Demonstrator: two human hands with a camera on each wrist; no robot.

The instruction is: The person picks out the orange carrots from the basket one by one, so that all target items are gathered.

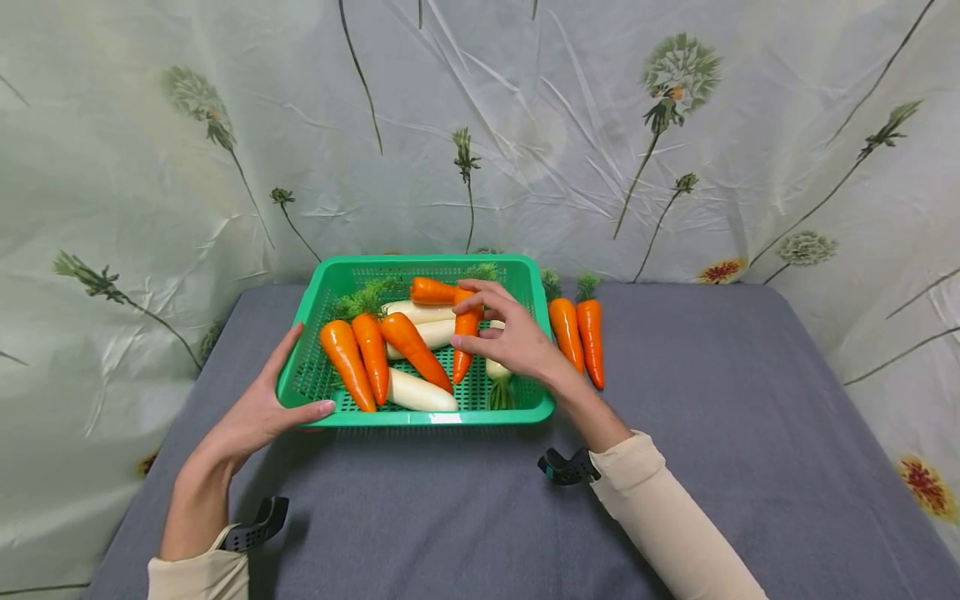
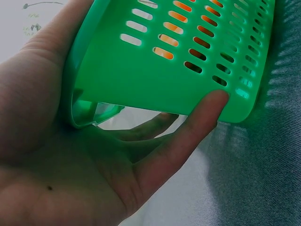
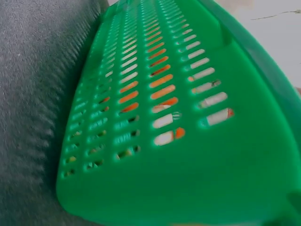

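Note:
A green perforated basket (image 1: 420,419) holds several orange carrots (image 1: 347,362) and several white radishes (image 1: 423,392). At its front left corner my left hand (image 1: 251,417) grips the basket, thumb over the rim; the left wrist view shows fingers along the outside of the basket wall (image 2: 141,84). Inside the right half, my right hand (image 1: 517,337) pinches a carrot (image 1: 462,360) between thumb and fingers, its tip pointing toward me. Below that hand lies a radish (image 1: 497,372) with green leaves. Only the basket's outer wall (image 3: 197,174) fills the right wrist view; the right hand is hidden there.
Two carrots (image 1: 591,342) with green tops lie side by side on the grey cloth (image 1: 712,433), just right of the basket. Behind the table hangs a pale curtain (image 1: 555,150) printed with dandelions.

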